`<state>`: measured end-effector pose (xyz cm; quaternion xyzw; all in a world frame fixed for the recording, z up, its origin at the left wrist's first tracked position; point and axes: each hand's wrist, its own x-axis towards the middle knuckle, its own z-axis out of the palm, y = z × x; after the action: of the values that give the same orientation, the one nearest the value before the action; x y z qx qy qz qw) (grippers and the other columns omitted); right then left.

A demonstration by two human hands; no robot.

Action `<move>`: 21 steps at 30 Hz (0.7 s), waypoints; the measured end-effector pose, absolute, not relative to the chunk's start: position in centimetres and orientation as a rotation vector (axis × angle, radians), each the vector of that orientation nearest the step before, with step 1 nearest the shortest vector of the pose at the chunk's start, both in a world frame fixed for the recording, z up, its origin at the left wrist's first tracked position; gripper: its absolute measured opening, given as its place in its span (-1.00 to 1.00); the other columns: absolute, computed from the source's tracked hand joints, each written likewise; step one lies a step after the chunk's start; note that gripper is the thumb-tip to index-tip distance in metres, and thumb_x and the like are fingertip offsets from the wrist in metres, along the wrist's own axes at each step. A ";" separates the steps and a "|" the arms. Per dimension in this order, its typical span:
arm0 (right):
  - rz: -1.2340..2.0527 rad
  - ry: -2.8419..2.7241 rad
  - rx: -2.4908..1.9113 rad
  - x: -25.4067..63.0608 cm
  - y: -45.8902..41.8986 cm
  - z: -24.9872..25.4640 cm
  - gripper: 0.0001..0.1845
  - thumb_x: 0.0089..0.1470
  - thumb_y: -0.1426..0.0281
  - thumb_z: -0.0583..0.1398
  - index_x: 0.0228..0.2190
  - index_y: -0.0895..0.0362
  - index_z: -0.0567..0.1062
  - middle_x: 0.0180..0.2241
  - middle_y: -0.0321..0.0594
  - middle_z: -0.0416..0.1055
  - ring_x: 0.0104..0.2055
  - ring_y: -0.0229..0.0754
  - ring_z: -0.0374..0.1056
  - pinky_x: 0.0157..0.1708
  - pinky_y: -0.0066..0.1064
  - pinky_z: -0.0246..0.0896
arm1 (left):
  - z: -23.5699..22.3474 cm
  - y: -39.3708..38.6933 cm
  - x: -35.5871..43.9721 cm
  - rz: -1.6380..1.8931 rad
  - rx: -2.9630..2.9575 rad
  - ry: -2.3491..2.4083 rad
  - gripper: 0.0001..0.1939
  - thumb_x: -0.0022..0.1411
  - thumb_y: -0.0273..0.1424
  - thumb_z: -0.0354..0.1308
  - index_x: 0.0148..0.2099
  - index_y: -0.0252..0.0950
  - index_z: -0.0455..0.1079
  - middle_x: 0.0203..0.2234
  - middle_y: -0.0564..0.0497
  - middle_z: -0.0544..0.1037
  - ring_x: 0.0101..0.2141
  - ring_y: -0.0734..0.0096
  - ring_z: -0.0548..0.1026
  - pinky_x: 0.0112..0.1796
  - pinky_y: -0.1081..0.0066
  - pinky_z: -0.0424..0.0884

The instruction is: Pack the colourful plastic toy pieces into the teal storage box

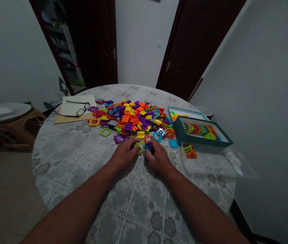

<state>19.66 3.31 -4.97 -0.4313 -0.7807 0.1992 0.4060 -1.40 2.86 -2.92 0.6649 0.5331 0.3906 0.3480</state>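
Close together at the near side of a heap of colourful plastic building pieces (pixel 136 117) are both my hands. My left hand (pixel 125 151) is closed on the edge of a lime-green building piece (pixel 140 146) with a notched outline. Opposite it, my right hand (pixel 157 155) pinches a small blue piece (pixel 148 147) against or beside the green one; whether the two are joined I cannot tell. Just beyond the fingers lie a yellow connector (pixel 140 135), an orange-red frame piece (pixel 148 138) and a light-blue frame piece (pixel 157 136).
Glasses (pixel 80 112) rest on papers (pixel 70 117) at the left. To the right stand a green box (pixel 199 140) of sorted pieces, its shallow lid (pixel 205 118) and a clear plastic tray (pixel 202 166). A flat blue square (pixel 173 143) lies beside the box. The round table (pixel 123 210) has a patterned cloth.
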 end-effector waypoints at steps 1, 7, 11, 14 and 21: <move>0.497 -1.936 -1.113 19.8 3.4 -5.0 -0.70 0.23 0.47 0.15 -0.03 0.08 0.53 -0.11 -0.13 0.55 -0.06 -0.05 0.49 0.01 -0.23 0.38 | -2.9 2.9 -1.5 1.017 1.718 1.428 -0.64 0.34 -0.26 0.20 0.11 -0.22 0.61 -0.23 -0.06 0.70 -0.24 0.17 0.61 -0.13 0.23 0.51; 0.462 -1.922 -1.224 20.0 3.9 -4.7 -0.72 0.33 0.34 0.15 0.00 0.10 0.55 -0.08 -0.08 0.57 -0.02 0.00 0.49 0.04 -0.20 0.37 | -3.6 3.5 -2.7 0.972 1.805 1.654 -0.69 0.36 -0.40 0.16 0.07 -0.23 0.61 -0.06 -0.13 0.72 -0.06 0.09 0.65 0.01 0.19 0.52; 0.410 -2.034 -1.238 19.4 5.2 -4.0 -0.83 0.30 0.32 0.21 -0.12 0.08 0.54 -0.15 -0.12 0.53 -0.08 -0.02 0.46 -0.03 -0.23 0.36 | -4.2 3.5 -2.6 0.861 1.970 1.674 -0.71 0.40 -0.46 0.12 0.07 -0.23 0.59 0.01 -0.15 0.71 0.04 0.08 0.64 0.14 0.17 0.48; 0.268 -2.128 -1.234 18.4 6.8 -3.6 -0.84 0.26 0.40 0.20 -0.14 0.07 0.54 -0.13 -0.09 0.48 -0.04 0.01 0.41 0.03 -0.19 0.35 | -3.9 3.4 -2.8 0.872 2.019 1.775 -0.70 0.39 -0.49 0.13 0.09 -0.22 0.56 0.05 -0.14 0.68 0.09 0.08 0.60 0.18 0.16 0.46; 0.071 -2.304 -1.355 15.8 9.0 -4.1 -0.74 0.27 0.47 0.23 -0.01 0.09 0.53 0.04 0.04 0.46 0.09 0.11 0.35 0.11 -0.09 0.34 | -2.4 3.6 -5.2 0.772 1.958 2.238 -0.79 0.40 -0.42 0.18 0.01 -0.23 0.57 0.03 -0.23 0.58 0.10 -0.09 0.49 0.12 0.09 0.45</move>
<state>15.76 9.03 -4.07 -0.4928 -0.8383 0.0259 0.2316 -5.15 3.59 -2.37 0.6369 0.7281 0.2510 0.0346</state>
